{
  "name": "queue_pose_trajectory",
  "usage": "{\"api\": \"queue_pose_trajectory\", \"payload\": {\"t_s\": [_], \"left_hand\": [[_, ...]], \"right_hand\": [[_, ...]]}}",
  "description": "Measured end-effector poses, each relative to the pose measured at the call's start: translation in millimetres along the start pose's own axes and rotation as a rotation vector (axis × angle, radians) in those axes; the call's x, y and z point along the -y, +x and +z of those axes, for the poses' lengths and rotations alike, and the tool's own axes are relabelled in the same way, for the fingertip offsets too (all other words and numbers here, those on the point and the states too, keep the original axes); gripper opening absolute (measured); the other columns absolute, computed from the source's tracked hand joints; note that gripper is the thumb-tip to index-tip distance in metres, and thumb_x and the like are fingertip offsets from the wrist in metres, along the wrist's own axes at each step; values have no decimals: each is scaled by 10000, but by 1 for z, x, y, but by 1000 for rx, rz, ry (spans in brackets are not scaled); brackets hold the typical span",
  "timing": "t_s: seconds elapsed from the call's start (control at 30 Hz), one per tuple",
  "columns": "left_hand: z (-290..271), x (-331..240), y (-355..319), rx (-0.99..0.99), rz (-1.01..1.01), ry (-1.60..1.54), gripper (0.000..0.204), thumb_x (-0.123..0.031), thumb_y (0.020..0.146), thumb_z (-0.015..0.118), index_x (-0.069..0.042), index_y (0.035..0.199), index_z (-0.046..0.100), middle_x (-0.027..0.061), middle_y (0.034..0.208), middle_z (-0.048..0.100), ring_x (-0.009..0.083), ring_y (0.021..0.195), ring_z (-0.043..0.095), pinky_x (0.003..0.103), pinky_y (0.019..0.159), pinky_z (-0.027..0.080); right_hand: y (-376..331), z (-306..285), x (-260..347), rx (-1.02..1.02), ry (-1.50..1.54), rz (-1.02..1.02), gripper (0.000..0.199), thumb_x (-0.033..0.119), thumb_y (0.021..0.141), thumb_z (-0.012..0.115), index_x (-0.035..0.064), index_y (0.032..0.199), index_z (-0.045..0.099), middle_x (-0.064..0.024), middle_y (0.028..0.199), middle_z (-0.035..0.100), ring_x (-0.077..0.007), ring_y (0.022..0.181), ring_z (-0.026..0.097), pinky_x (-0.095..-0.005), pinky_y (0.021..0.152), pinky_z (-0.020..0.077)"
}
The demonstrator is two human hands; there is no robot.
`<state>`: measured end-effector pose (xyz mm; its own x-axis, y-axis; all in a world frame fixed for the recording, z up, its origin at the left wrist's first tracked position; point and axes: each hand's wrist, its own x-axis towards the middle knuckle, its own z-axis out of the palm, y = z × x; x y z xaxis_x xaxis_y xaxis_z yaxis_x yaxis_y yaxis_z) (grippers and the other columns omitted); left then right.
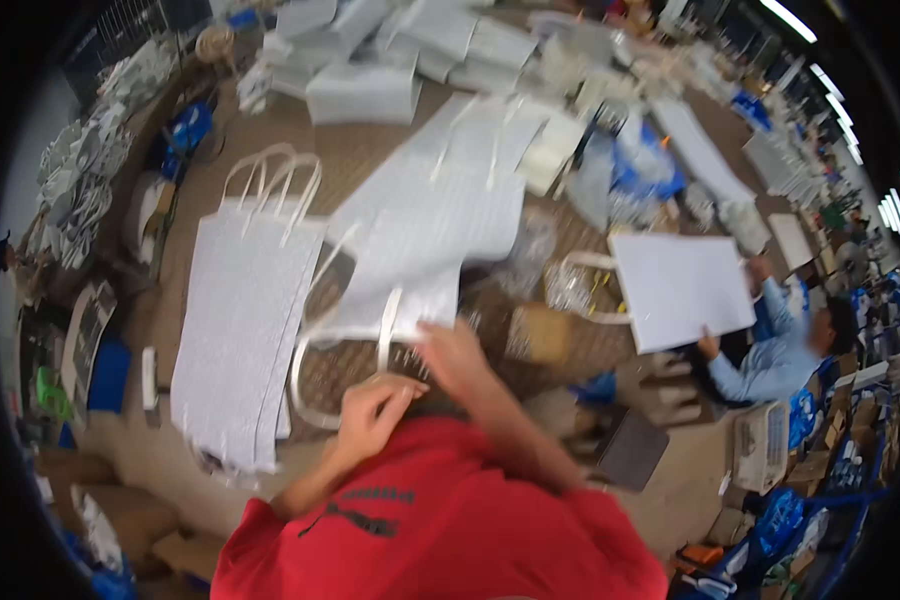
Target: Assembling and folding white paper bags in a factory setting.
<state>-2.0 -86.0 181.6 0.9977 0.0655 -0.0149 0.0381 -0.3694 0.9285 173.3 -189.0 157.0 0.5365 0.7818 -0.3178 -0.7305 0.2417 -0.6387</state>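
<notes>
A white paper bag point(395, 300) with white handles lies in front of me, its mouth edge toward me and its sheet bent upward in the middle. My right hand point(455, 362) is at that edge, fingers closed on it beside a handle strap point(389, 315); motion blurs them slightly. Nearer my body, my left hand point(372, 412) is curled with thumb and fingers together, close to the other loop of handle point(305, 385). Whatever it may hold is hidden. Left of the bag lies a neat stack of white handled bags point(235, 320).
More white bags point(365, 95) are heaped at the table's far side. To the right, a co-worker point(775, 350) in a light blue shirt holds a white bag point(680, 290). A tan block point(538, 334), clear plastic point(530, 250) and a dark stool point(630, 448) are nearby.
</notes>
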Motion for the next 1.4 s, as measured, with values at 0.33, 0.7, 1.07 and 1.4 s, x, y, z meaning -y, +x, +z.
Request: {"api": "queue_pose_trajectory", "payload": {"t_s": [0.33,0.7,1.07,1.4], "left_hand": [[23,37,50,-731,-36,-1541,454,-271,1023,529,48,1344,502,156,1311,605,286,1177,606,416,1028,475],[-45,42,23,-946,-286,-920,426,-28,938,603,50,1343,498,162,1288,610,286,1178,606,404,1022,497],[-35,42,23,-971,-395,-1061,480,-13,905,642,38,1358,492,134,1311,599,280,1186,595,413,1042,477],[-68,52,40,-797,-434,-879,459,29,879,648,42,1323,528,146,1242,634,261,1129,627,378,1008,489]], "right_hand": [[-31,14,-39,53,93,44,300,68,967,579,-61,1237,568,-160,1163,656,-249,1031,665,-367,904,554],[-28,-195,-59,-214,-1531,-240,200,65,887,667,-36,1055,629,-224,921,647,-389,853,653,-439,734,531],[39,-197,-70,-328,-1695,-339,101,62,909,580,-26,956,597,-260,944,602,-460,864,624,-532,745,500],[32,-182,-57,-516,-1546,-289,94,59,926,591,-29,952,611,-242,889,629,-373,807,670,-449,682,545]]}}
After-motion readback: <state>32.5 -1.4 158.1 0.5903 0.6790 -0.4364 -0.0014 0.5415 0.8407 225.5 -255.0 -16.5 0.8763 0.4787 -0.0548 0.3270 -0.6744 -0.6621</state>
